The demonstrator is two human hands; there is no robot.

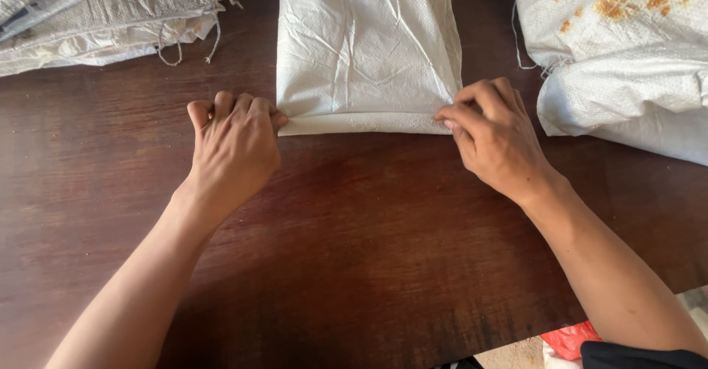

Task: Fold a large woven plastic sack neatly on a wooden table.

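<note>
1. The left hand [234, 144] rests knuckles up on the table [354, 266], fingers curled closed against the near left corner of a folded white woven sack [366, 48]. The fingertips are tucked under the hand, so whether they actually pinch the corner cannot be told.
2. The right hand [493, 136] is at the near right corner of the same sack, thumb and forefinger closed together on the folded edge, the other fingers bent beside them.
3. The folded sack lies flat between the two hands and runs away from them to the far edge of the view. Its near folded edge spans from one hand to the other. The fabric is creased.
4. Beyond the left hand, well apart from it, lies a stack of grey-white woven sacks [110, 15] with loose threads hanging at the edge.
5. Beyond and just outside the right hand lies another white woven sack [627, 66], marked with orange-brown stains near its far end.
6. The table is dark brown polished wood.
7. By the right forearm, past the near table edge, a red object [569, 338] shows in part; its kind cannot be told.
</note>
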